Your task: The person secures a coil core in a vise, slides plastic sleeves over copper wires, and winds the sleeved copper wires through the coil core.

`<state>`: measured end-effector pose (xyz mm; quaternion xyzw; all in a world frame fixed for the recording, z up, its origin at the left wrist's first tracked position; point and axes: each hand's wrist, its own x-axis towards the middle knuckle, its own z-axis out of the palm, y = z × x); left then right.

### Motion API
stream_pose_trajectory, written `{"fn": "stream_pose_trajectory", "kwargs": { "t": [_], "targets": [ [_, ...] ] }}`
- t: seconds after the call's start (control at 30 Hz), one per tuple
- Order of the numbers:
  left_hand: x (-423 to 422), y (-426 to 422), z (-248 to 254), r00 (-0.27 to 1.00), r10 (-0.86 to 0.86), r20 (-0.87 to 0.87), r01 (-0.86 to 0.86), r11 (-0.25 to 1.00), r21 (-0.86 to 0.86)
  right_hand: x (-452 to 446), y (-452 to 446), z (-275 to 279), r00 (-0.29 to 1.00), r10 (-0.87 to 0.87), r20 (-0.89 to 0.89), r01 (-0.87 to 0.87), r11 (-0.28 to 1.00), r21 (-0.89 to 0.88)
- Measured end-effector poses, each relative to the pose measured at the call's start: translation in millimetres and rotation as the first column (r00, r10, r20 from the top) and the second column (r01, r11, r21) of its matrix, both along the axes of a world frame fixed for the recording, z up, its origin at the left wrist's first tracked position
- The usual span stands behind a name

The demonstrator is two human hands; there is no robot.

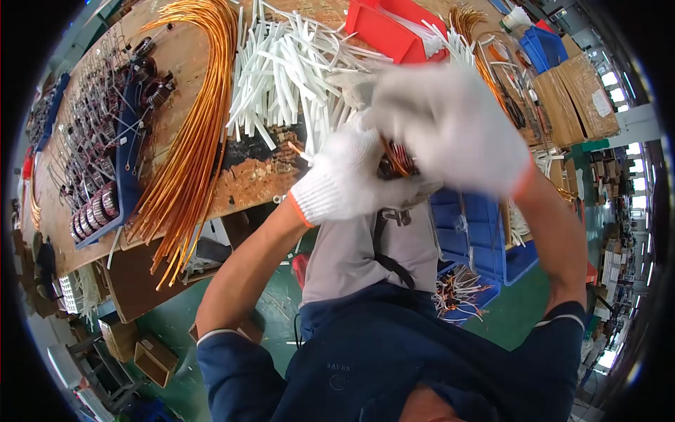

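Head view: the gloved left hand (348,172) curls around a wire-wound coil (399,159) at its three o'clock; the right hand (453,126) blurs over it, finger closure unclear. From the coil, white tubes (285,70) cover the worn tabletop (256,184) at ten o'clock, green floor (172,320) at eight.

Worn wooden table (260,184), green floor (519,309) around its base, open cardboard box (156,360) on the floor near it, bright panes (636,184) well beyond its right side.
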<state>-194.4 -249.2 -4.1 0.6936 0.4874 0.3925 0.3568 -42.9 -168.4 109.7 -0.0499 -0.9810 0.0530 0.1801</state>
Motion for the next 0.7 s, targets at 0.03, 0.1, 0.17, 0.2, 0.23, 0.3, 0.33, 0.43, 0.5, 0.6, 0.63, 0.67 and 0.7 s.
{"fn": "stream_pose_trajectory", "kwargs": {
  "t": [0.03, 0.1, 0.17, 0.2, 0.23, 0.3, 0.33, 0.43, 0.5, 0.6, 0.63, 0.67, 0.7],
  "targets": [
    [-1.3, 1.5, -6.2, 1.0, 0.008, 0.02, -0.01, 0.996, 0.094, -5.5, 32.2, -10.4, 0.977, -0.156, 0.145, 0.201, 0.902, -0.383],
    [-8.8, 0.0, 8.2, 0.992, -0.051, 0.116, 0.036, 0.992, 0.125, 5.6, 64.2, -41.7, 0.915, -0.24, 0.324, 0.401, 0.624, -0.67],
    [-13.5, 6.6, -20.9, 0.98, -0.06, 0.19, 0.029, 0.986, 0.164, 26.2, 81.7, -70.2, 0.939, -0.156, 0.308, 0.345, 0.379, -0.859],
    [-13.0, 10.7, -24.3, 0.962, -0.089, 0.259, 0.035, 0.978, 0.206, 30.6, 81.3, -79.5, 0.942, -0.168, 0.291, 0.334, 0.377, -0.864],
    [-10.1, 6.7, -20.3, 0.97, -0.036, 0.24, 0.003, 0.991, 0.137, 35.1, 76.7, -85.7, 0.955, -0.204, 0.216, 0.278, 0.352, -0.894],
    [-7.2, 4.0, -1.8, 0.962, -0.02, 0.271, 0.03, 0.999, -0.031, 45.1, 67.3, -95.6, 0.954, -0.285, 0.098, 0.213, 0.409, -0.887],
    [-6.5, 4.8, 3.9, 0.948, 0.031, 0.318, 0.038, 0.978, -0.206, 51.1, 68.5, -89.8, 0.95, -0.302, 0.075, 0.202, 0.416, -0.886],
    [-7.2, 9.8, 6.1, 0.933, 0.016, 0.359, 0.083, 0.962, -0.259, 63.7, 77.0, -82.8, 0.841, -0.467, 0.274, 0.352, 0.087, -0.932],
    [-7.9, 10.4, 10.5, 0.932, 0.012, 0.363, 0.105, 0.948, -0.3, 60.7, 105.9, -120.2, 0.815, -0.552, 0.174, 0.482, 0.481, -0.732],
    [-7.1, 11.4, 21.5, 0.951, 0.067, 0.301, 0.064, 0.912, -0.406, 44.5, 121.8, -149.1, 0.762, -0.621, 0.184, 0.647, 0.71, -0.279],
    [-7.8, 11.6, 22.8, 0.952, 0.086, 0.294, 0.065, 0.881, -0.468, 40.5, 121.6, -152.9, 0.77, -0.589, 0.243, 0.63, 0.762, -0.149],
    [-8.3, 10.6, 23.4, 0.955, 0.088, 0.284, 0.059, 0.881, -0.47, 35.6, 119.9, -154.3, 0.768, -0.564, 0.303, 0.597, 0.802, -0.018],
    [-8.1, 10.2, 23.2, 0.963, 0.097, 0.253, 0.03, 0.89, -0.455, 28.6, 127.0, -168.2, 0.683, -0.586, 0.437, 0.693, 0.708, -0.134]
  ]
}}
